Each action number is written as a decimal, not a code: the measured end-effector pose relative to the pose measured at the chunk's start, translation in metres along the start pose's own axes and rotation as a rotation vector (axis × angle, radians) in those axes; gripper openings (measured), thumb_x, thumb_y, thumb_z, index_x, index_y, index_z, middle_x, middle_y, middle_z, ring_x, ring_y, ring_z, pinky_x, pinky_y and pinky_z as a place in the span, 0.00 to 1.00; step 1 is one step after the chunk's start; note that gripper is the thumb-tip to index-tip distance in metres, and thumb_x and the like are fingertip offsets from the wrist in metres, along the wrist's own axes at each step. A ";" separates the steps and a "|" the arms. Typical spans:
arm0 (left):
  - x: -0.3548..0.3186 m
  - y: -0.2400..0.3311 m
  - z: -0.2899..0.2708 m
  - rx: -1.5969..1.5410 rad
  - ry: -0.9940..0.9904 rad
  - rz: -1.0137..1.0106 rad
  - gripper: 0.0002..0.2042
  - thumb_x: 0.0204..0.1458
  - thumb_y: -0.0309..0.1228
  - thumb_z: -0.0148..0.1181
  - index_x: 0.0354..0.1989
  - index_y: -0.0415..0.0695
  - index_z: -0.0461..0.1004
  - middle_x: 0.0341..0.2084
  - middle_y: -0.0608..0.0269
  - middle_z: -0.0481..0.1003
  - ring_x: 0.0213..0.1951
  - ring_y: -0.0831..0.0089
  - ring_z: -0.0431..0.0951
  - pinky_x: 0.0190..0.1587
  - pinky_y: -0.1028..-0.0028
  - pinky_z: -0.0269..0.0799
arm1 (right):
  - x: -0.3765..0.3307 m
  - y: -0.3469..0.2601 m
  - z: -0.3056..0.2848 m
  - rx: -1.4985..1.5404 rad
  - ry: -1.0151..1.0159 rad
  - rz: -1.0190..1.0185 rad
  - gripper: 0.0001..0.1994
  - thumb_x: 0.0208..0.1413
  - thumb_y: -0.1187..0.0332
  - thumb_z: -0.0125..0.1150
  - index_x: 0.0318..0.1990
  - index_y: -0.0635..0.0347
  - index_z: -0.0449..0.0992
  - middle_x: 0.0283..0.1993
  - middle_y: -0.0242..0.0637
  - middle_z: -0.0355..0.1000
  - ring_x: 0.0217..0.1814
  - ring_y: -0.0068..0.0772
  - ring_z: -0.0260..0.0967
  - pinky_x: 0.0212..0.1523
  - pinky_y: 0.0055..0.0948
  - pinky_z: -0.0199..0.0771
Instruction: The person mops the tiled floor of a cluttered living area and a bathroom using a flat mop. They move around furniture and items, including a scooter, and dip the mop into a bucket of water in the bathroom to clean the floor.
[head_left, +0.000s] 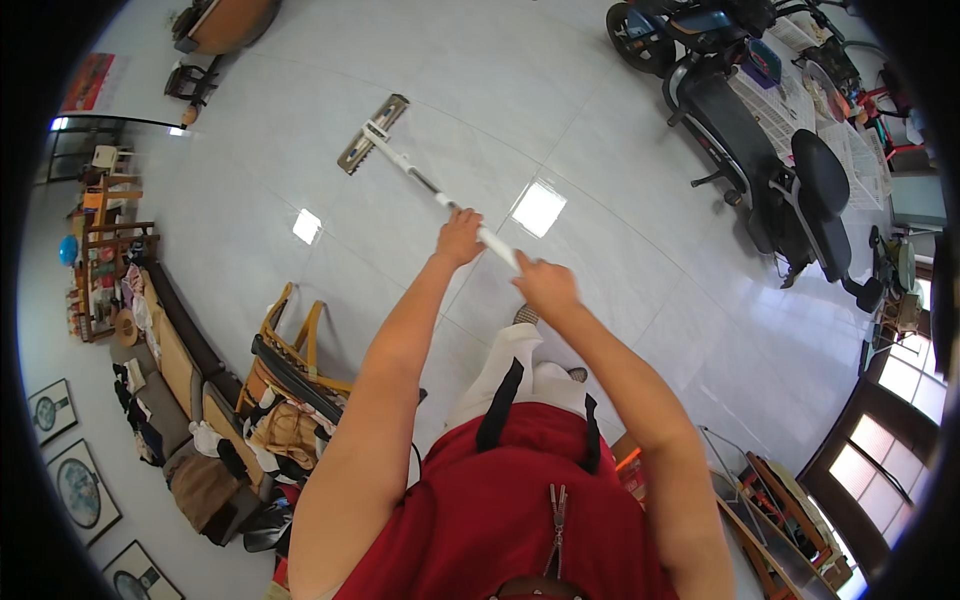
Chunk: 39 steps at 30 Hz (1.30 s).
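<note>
Mop head: the flat rectangular grey mop head (373,133) lies on the glossy white tiled floor (600,130), well ahead of the person and up-left of both hands.
Handle axis: the long white-and-metal mop handle (420,180) runs on a slant from the mop head at upper left down to the hands at centre, so its long axis points away from the body and to the left.
Left hand: the left hand (459,238) is the nearer one to the mop head, with its fingers wrapped closed around the handle further along the shaft.
Right hand: the right hand (545,285) grips the near end of the handle, fingers curled tight over it, close in front of the body.
Gap between hands: a short stretch of white handle shows between the two fists; they are near but not touching.
Right of the hands: a dark parked scooter (770,160) stands well apart on the floor at upper right.
Hidden: the top end of the handle disappears inside the right fist; the underside of the mop head cannot be seen; the feet are mostly covered by the red apron (500,500).
</note>
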<state>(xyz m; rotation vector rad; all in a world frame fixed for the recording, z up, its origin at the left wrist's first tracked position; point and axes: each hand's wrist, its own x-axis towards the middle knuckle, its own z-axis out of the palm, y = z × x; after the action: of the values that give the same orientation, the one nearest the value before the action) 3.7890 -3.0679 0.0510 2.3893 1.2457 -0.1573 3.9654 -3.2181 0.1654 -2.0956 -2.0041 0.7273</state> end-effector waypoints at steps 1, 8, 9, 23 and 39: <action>-0.003 -0.023 -0.003 0.008 0.065 -0.024 0.30 0.42 0.35 0.70 0.55 0.49 0.66 0.61 0.60 0.63 0.65 0.52 0.58 0.58 0.54 0.66 | 0.027 -0.021 0.014 -0.008 0.004 -0.037 0.23 0.54 0.57 0.62 0.55 0.55 0.68 0.27 0.40 0.74 0.26 0.43 0.75 0.26 0.39 0.76; -0.007 -0.066 -0.016 -0.114 0.212 0.036 0.31 0.40 0.32 0.70 0.56 0.50 0.66 0.61 0.59 0.64 0.64 0.53 0.60 0.58 0.56 0.66 | 0.052 -0.048 -0.003 -0.075 -0.067 -0.116 0.25 0.55 0.59 0.61 0.57 0.59 0.66 0.27 0.41 0.73 0.26 0.42 0.75 0.25 0.38 0.74; -0.003 -0.058 -0.011 -0.108 0.239 0.067 0.31 0.39 0.32 0.71 0.56 0.50 0.66 0.61 0.59 0.64 0.63 0.53 0.61 0.58 0.56 0.66 | 0.042 -0.033 -0.015 -0.056 -0.067 -0.134 0.25 0.55 0.59 0.61 0.57 0.59 0.66 0.28 0.41 0.73 0.25 0.42 0.74 0.24 0.38 0.74; 0.071 0.362 -0.008 -0.325 -0.600 0.877 0.07 0.45 0.31 0.61 0.33 0.48 0.73 0.24 0.54 0.75 0.32 0.51 0.76 0.34 0.55 0.68 | -0.255 0.156 -0.315 -0.103 0.234 0.484 0.15 0.51 0.60 0.66 0.44 0.57 0.78 0.32 0.45 0.76 0.31 0.49 0.74 0.32 0.41 0.72; 0.172 0.516 -0.078 -0.244 -0.827 1.329 0.12 0.46 0.38 0.66 0.34 0.44 0.75 0.27 0.53 0.77 0.35 0.54 0.77 0.38 0.58 0.70 | -0.262 0.174 -0.426 -0.336 0.213 0.996 0.15 0.63 0.54 0.50 0.47 0.47 0.79 0.32 0.41 0.79 0.32 0.46 0.77 0.36 0.43 0.74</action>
<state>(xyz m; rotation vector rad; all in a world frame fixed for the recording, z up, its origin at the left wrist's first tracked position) 4.2965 -3.1615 0.2391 2.0526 -0.6794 -0.4457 4.3120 -3.3958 0.5240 -3.1932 -0.9169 0.2224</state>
